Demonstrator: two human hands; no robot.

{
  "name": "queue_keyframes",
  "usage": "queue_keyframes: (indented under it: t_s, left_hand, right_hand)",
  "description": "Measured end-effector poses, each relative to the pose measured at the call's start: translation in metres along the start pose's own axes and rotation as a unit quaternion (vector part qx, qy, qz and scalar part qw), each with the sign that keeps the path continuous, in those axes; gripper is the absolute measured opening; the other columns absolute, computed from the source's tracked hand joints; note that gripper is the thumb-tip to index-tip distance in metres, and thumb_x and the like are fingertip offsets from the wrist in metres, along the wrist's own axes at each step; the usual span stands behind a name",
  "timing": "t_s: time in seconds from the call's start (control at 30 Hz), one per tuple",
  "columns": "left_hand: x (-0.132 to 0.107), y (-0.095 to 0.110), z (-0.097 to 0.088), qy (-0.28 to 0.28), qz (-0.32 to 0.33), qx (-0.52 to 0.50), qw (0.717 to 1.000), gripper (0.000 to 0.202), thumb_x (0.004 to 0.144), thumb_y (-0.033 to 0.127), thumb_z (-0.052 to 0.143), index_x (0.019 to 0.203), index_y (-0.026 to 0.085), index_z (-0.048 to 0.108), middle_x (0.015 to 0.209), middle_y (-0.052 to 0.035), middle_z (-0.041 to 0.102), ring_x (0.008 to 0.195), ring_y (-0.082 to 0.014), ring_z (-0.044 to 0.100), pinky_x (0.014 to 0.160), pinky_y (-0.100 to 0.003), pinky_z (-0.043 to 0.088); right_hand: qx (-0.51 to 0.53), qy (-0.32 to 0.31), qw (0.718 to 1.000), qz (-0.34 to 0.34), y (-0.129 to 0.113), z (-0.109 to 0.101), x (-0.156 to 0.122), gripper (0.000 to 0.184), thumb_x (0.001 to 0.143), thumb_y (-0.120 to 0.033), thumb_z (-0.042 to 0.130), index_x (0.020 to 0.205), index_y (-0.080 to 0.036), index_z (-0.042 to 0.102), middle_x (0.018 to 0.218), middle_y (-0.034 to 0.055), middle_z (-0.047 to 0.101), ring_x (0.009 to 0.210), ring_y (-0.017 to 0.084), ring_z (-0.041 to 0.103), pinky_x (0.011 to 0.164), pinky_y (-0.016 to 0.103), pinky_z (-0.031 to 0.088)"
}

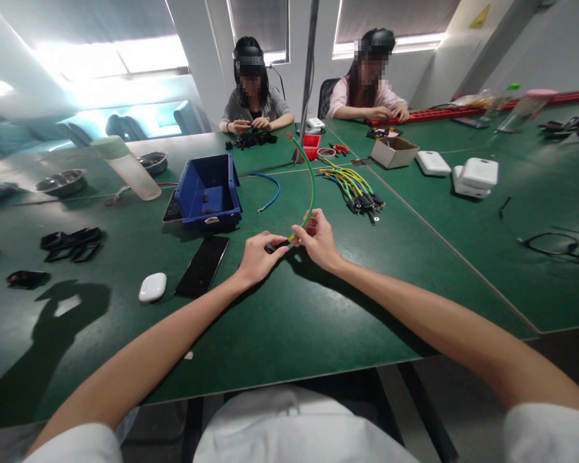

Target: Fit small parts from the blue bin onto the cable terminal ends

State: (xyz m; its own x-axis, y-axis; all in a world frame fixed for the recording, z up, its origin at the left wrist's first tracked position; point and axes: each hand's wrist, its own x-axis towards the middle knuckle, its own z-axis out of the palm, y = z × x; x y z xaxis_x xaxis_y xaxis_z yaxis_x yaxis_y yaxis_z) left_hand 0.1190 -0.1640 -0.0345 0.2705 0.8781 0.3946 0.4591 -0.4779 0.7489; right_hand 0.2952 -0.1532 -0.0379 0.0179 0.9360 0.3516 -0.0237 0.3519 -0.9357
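A green-and-yellow wire (pixel 311 180) curves up from between my hands, bare copper strands showing at its top end. My right hand (pixel 320 239) is closed on the wire near its lower end. Beside it, my left hand (pixel 262 257) pinches a dark piece at the wire's lower tip; the fingers partly hide this piece. Beyond my hands lies a bundle of wires (pixel 352 186), yellow, green and blue, with black sleeves and metal lugs at the near ends. A single blue wire (pixel 276 194) is curved on the green table (pixel 289 321).
Left of my hands are a blue bin (pixel 207 193), a black phone (pixel 202 267) and a white earbud case (pixel 152 287). A cardboard box (pixel 394 152), white boxes (pixel 475 177) and eyeglasses (pixel 560 243) lie to the right. Two people (pixel 255 96) work across the table.
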Motion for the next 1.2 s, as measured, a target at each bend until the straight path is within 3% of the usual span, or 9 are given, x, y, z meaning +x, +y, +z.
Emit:
queue_keyframes:
  t_s: [0.27,0.53,0.77,1.03,1.2]
  left_hand:
    - [0.000,-0.001,-0.001,-0.021,-0.001,-0.017,1.000,0.019,0.080,0.030,0.071,0.096,0.021,0.075,0.087,-0.0053,0.071,0.074,-0.0168,0.064,0.064,-0.029,0.051]
    - [0.001,0.007,-0.002,-0.039,-0.008,-0.013,0.999,0.022,0.077,0.026,0.068,0.098,0.033,0.074,0.095,-0.0018,0.072,0.082,-0.0228,0.066,0.066,-0.037,0.055]
    - [-0.001,0.009,-0.009,-0.083,0.005,0.054,0.995,0.031,0.086,0.021,0.056,0.113,0.032,0.067,0.104,0.0015,0.070,0.091,-0.0183,0.065,0.075,-0.036,0.056]
    - [0.002,-0.018,-0.003,-0.036,0.096,0.003,0.995,0.029,0.089,0.019,0.055,0.112,0.028,0.070,0.096,-0.0004,0.071,0.092,-0.0194,0.065,0.073,-0.033,0.054]
    - [0.002,-0.020,-0.002,-0.032,0.108,-0.015,0.993,0.034,0.085,0.016,0.057,0.112,0.031,0.070,0.097,0.0005,0.071,0.087,-0.0177,0.066,0.067,-0.030,0.054]
  right_hand:
    - [0.018,-0.005,1.000,0.013,-0.001,0.000,0.001,0.037,0.080,-0.042,0.068,0.093,-0.024,0.037,0.064,-0.0094,0.055,0.049,0.013,0.062,0.049,0.026,0.051]
    - [0.036,0.008,0.999,0.030,0.004,-0.001,0.005,0.040,0.078,-0.042,0.069,0.092,-0.025,0.036,0.065,-0.0102,0.052,0.048,0.013,0.061,0.047,0.026,0.051]
    - [0.042,0.016,0.998,0.043,0.001,-0.001,0.006,0.042,0.076,-0.043,0.070,0.092,-0.025,0.035,0.066,-0.0101,0.051,0.048,0.011,0.060,0.046,0.025,0.050]
    - [0.045,0.016,0.998,0.037,0.002,-0.002,0.006,0.040,0.078,-0.042,0.070,0.092,-0.025,0.036,0.066,-0.0100,0.052,0.048,0.011,0.060,0.046,0.025,0.051]
    - [0.048,0.019,0.998,0.039,0.001,-0.002,0.007,0.041,0.077,-0.042,0.070,0.091,-0.025,0.036,0.065,-0.0101,0.052,0.047,0.011,0.060,0.047,0.025,0.051]
